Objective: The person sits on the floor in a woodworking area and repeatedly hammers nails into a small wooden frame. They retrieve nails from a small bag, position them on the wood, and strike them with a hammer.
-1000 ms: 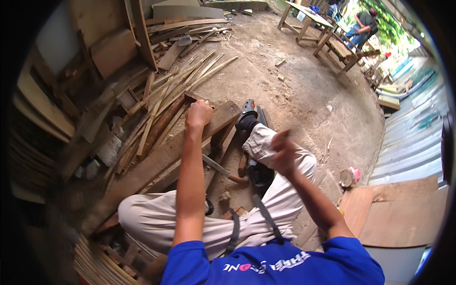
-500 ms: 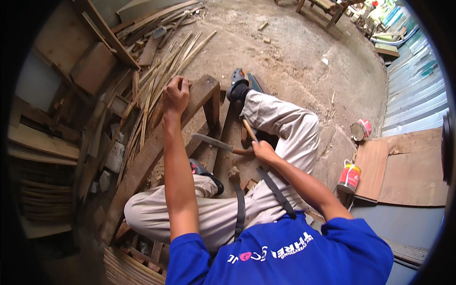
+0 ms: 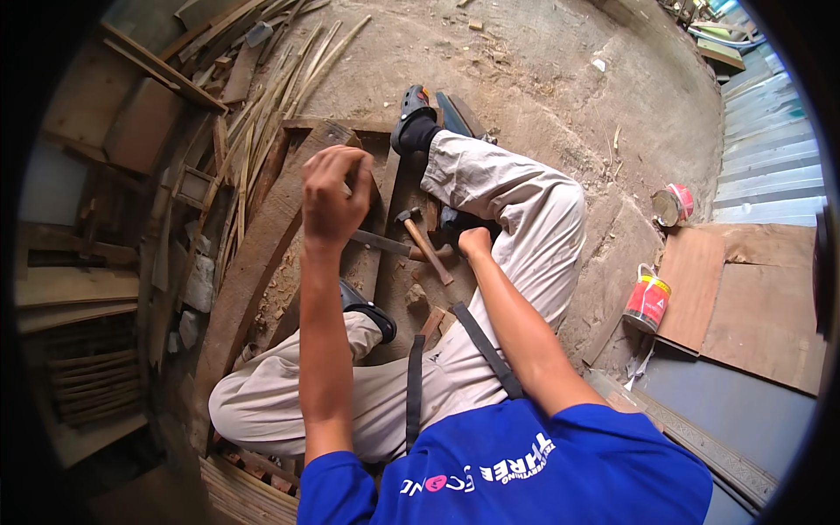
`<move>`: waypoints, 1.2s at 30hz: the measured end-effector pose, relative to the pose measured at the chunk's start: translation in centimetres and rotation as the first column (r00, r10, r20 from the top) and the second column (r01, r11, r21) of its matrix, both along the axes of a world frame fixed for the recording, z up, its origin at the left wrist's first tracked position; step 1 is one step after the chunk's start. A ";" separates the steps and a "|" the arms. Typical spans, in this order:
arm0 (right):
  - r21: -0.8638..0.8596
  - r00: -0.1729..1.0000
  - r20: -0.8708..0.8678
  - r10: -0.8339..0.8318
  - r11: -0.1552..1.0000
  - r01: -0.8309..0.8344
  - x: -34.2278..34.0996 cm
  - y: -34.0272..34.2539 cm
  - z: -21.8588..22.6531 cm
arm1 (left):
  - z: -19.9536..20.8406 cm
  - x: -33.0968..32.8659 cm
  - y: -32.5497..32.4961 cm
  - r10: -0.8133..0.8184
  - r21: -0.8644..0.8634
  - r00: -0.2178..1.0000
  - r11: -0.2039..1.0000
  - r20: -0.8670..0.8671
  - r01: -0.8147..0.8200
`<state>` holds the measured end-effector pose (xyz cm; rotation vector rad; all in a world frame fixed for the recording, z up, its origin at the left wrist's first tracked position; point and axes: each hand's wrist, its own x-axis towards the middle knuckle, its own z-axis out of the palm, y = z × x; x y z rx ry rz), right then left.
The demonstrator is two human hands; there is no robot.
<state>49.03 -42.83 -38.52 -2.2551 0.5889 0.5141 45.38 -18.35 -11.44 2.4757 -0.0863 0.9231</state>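
My left hand (image 3: 334,194) is raised above the end of a thick wooden beam (image 3: 262,254), its fingers curled; what they hold, if anything, is hidden. Between my legs a hammer (image 3: 425,248) with a wooden handle lies across a machete (image 3: 389,244). My right hand (image 3: 475,242) is closed in a fist by my right thigh, just right of the machete's handle and apart from the hammer. Anything inside that fist is out of sight.
Long wood strips (image 3: 319,66) lie at the upper left, beside stacked boards (image 3: 79,289). To the right are a red paint can (image 3: 647,300), a second can (image 3: 672,206) on its side and a plywood sheet (image 3: 761,306). Wood chips (image 3: 276,293) lie near the beam.
My right hand has let go of the hammer, which now rests over the machete. My left hand has come nearer to me off the beam's end. The view has shifted slightly.
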 end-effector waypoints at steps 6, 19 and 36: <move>-0.291 0.999 -0.007 -0.033 0.956 0.029 1.5 -0.2 -5.6 | -1.5 0.7 -3.1 -0.107 0.010 0.992 0.994 -0.064 0.108; -0.191 0.994 -0.072 0.081 0.977 -0.094 1.1 -1.0 -10.1 | -6.8 -1.1 -5.5 -0.350 -0.311 0.751 0.929 -0.560 0.202; -0.157 0.986 -0.080 -0.149 0.978 0.136 1.7 -0.7 -6.1 | -9.2 -1.7 -5.2 -0.271 -0.413 0.850 0.908 -0.452 0.070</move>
